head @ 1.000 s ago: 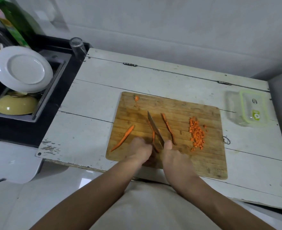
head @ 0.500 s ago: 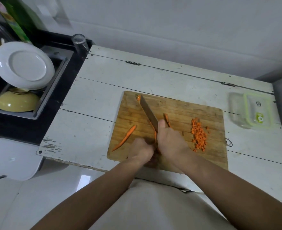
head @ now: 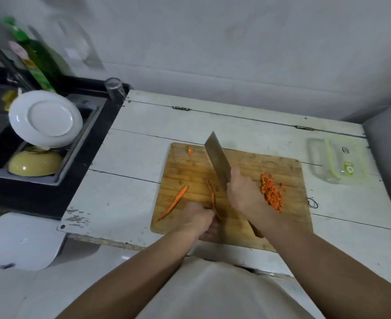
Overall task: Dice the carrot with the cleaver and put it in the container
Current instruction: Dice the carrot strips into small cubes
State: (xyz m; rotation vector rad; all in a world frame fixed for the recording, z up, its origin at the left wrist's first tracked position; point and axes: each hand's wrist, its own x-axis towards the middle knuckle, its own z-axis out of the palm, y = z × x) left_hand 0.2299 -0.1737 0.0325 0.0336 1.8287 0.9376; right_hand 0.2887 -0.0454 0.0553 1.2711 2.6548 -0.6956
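One cleaver (head: 217,161) is gripped by the right hand (head: 242,192), its blade raised higher above the cutting board (head: 282,226) than half a second ago. Two carrot strips are counted: one loose strip (head: 174,203) and one strip (head: 213,194) pinched by the left hand (head: 200,218), its near end hidden. One diced pile (head: 271,192) lies right. One container (head: 338,160), blurred, stands on the worktop (head: 125,180).

Two carrot strips (head: 173,203), one cleaver (head: 217,161)

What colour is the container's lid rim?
Light green on the container, seen in the head view.
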